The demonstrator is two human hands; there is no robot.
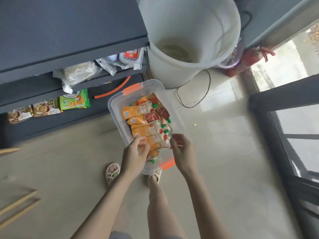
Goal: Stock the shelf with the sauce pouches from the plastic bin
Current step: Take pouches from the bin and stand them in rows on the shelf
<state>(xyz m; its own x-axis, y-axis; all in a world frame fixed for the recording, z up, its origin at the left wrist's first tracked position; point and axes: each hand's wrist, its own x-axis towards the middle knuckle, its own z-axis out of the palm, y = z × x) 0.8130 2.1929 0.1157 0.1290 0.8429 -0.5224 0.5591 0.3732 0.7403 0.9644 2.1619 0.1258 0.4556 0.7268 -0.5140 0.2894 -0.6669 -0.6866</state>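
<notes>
Two hands are lowered into the clear plastic bin [117,102] on the floor. An orange sauce pouch [156,141] is gripped at its ends by the fingers of the left hand [134,153] and right hand [183,152]. Grey shelves [72,54] are seen beside the bin.

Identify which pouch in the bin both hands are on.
The orange pouch nearest the person, at the bin's near end: left hand and right hand pinch its ends; the others lie untouched.

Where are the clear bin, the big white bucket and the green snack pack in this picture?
Bin [115,107]: head view, on its bare left wall.
Bucket [165,69]: head view, on its outer front wall.
Green pack [74,100]: head view, on the middle of its printed face, on the low shelf.
</notes>
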